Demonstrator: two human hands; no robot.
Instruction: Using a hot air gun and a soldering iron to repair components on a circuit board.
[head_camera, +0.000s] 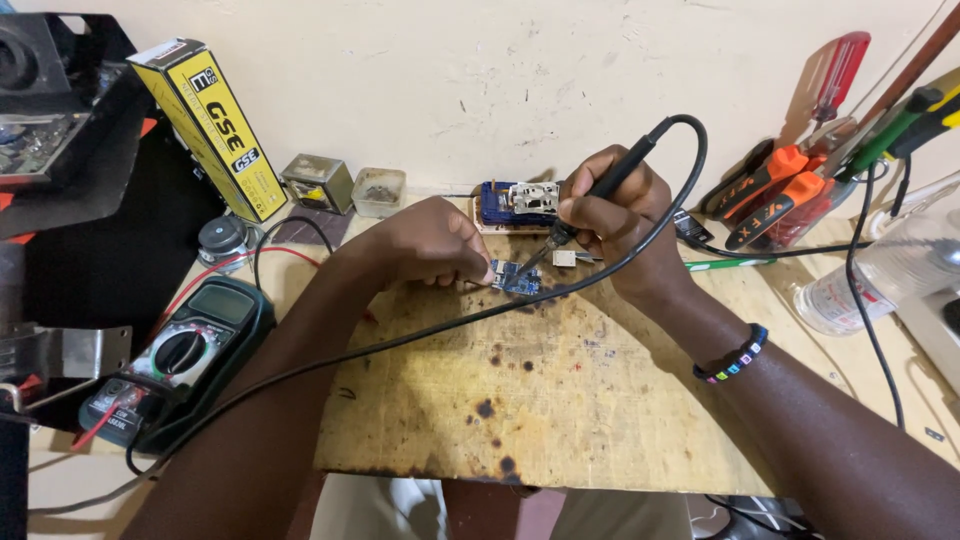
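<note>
1. Left hand (420, 245) down on the scorched wooden surface (560, 400), fingers pinched on the left edge of a small blue circuit board (516, 277), pinning it flat.
2. Right hand (615, 215) wrapped around a black soldering iron (600, 190), fingers clenched on the handle like a pen, tip angled down and left onto the board's top.
3. Iron's black cord (420, 335) looping up over the right hand, then trailing across the surface toward the lower left.
4. Beaded bracelet (733, 358) on the right wrist.
5. Just behind the hands, a blue module with a white part (515, 203), close to the wall.
6. Far left, a green multimeter (185, 350) with red and black leads; a yellow box (215, 125) leaning on the wall.
7. Far right, orange-handled pliers (775, 185) and a clear plastic bottle (880, 270) on its side.
</note>
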